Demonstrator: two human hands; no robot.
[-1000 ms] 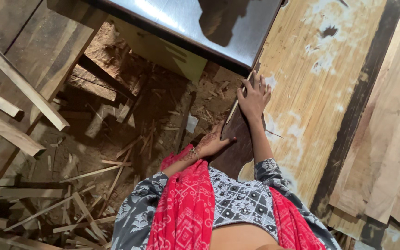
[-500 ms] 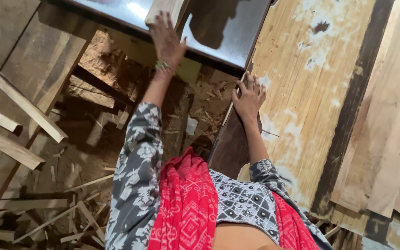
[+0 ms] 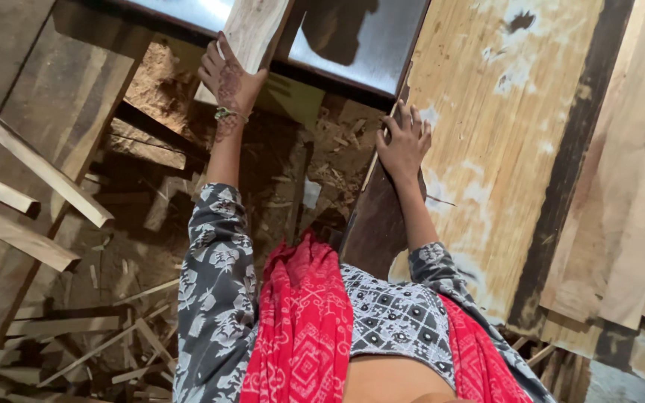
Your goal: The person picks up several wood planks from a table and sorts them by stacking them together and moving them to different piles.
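A pale rough wooden plank point(image 3: 251, 30) is gripped by the left hand point(image 3: 227, 75) above the grey metal table point(image 3: 352, 45). The right hand point(image 3: 404, 138), fingers spread, is pressed, apparently flat, on the edge of a large light plywood sheet point(image 3: 502, 134).

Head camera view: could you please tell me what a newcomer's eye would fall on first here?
The red patterned scarf at bottom centre stands out first, hanging over a grey printed top. Next comes the left hand, raised at top centre with its grip on a pale wooden plank lying over the shiny metal table. The right hand rests on the edge of a big plywood sheet at right; offcuts litter the floor.
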